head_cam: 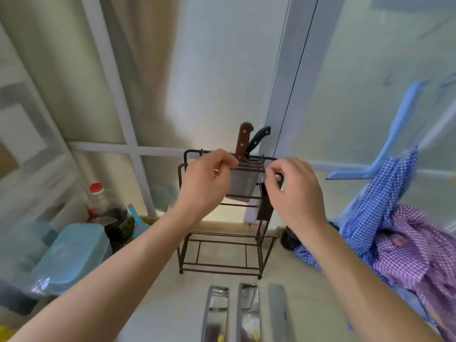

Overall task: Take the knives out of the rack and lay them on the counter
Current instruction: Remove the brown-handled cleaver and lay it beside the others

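The head view is showing the left hand [209, 178] pinching the dark wire rack's [222, 243] top rail (steadying it, I'd judge) while the right hand [293, 191], fingers curled around something I cannot make out, should be lifting the brown wooden-handled knife [243, 141] straight up.

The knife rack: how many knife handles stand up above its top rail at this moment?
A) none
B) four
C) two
C: a brown wooden handle and a black handle rise side by side above the top rail of the rack, behind the two hands.
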